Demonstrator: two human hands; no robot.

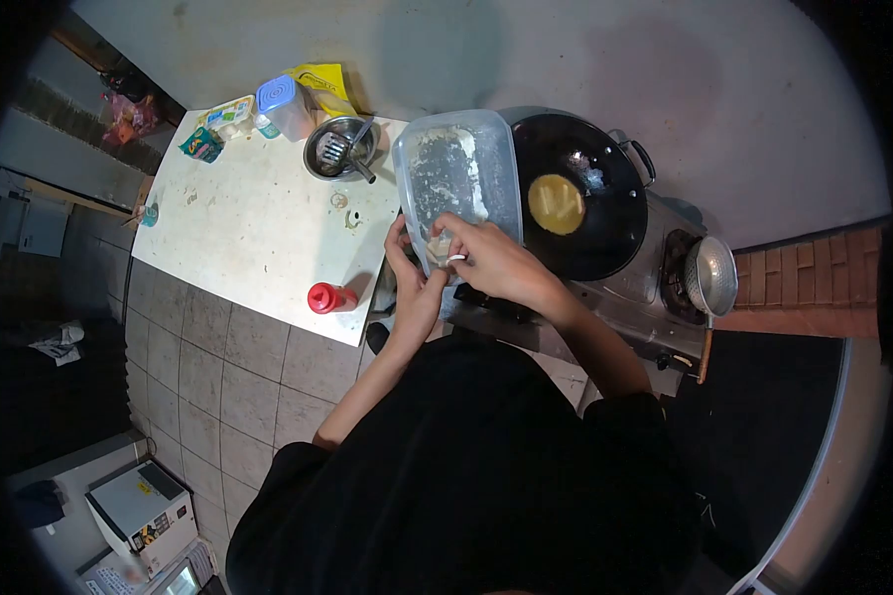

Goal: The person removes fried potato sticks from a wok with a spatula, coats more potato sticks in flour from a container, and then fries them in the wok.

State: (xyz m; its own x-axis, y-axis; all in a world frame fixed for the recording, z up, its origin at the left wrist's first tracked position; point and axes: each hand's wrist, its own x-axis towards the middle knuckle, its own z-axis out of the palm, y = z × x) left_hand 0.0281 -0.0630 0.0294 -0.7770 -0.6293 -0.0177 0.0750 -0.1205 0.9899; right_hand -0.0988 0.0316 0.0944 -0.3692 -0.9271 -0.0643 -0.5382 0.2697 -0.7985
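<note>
A translucent plastic container [500, 129], dusted with white flour-like powder, is tilted beside the wok. At its near left corner, my left hand [414, 290] has its fingers on the rim. My right hand [496, 260] reaches over the near end with bent fingers close together. A small white bit shows by the right fingers, and pale lumps lie just below them; what the fingers pinch is too small to name. The black wok [605, 248] sits on the stove to the right, with a round pool of yellow oil [558, 206] holding paler strips.
On the white table [248, 228] stand a red bottle [331, 297], a metal bowl [318, 149] with a slotted utensil, a blue-lidded tub [286, 109] and several packets. A metal pan [712, 276] with a wooden handle rests on the right burner.
</note>
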